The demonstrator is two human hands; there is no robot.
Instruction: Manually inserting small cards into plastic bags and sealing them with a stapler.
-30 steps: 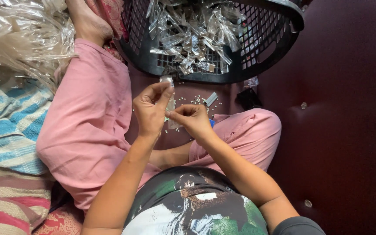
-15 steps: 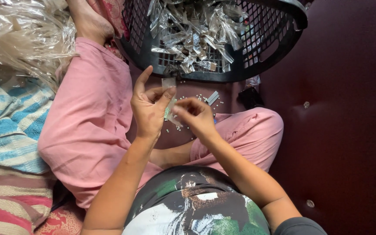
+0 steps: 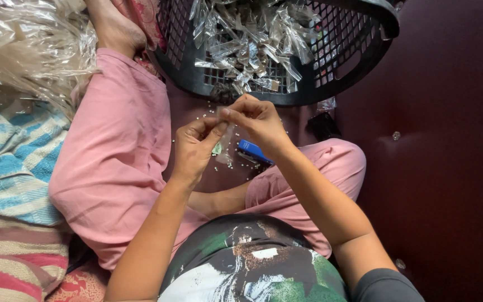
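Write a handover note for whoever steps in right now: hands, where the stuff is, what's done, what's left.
Left hand: pinches the lower part of a small clear plastic packet between thumb and fingers.
Right hand: pinches the top edge of the same packet, fingers closed on it.
Black mesh basket, just ahead of the hands, holds a heap of small clear packets.
Tiny pale beads lie scattered on the dark surface between the knees; a small blue tool lies under the right hand.
Done: many packets lie in the basket.
Left: this packet is in hand, outside the basket; loose beads remain. What is inside the packet cannot be told.
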